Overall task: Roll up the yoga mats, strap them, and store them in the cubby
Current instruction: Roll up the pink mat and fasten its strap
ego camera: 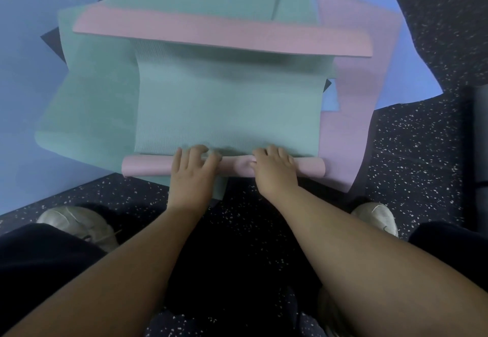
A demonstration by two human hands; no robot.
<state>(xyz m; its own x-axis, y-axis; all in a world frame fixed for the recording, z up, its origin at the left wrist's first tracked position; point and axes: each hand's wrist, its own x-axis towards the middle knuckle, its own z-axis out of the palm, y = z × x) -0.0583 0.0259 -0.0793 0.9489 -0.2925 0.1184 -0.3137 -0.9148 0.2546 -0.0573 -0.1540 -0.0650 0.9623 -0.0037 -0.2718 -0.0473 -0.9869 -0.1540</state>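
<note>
Under my hands: mat (227, 109) teal with fine ribbing, its rolled edge (148, 167) pink; pink fold (221, 33) at twelve o'clock; lavender mat (348, 115) at three; periwinkle mat (23, 72) at nine; floor (422, 136) black, white-speckled.

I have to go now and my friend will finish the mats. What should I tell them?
Left hand and right hand both grip the small roll at the near end of the teal-and-pink mat.
Only the first turns are rolled; the rest lies flat on a pile of other mats on the speckled floor.
Left: finish rolling, strap it, store it, then do the others. No strap or cubby in view.
</note>
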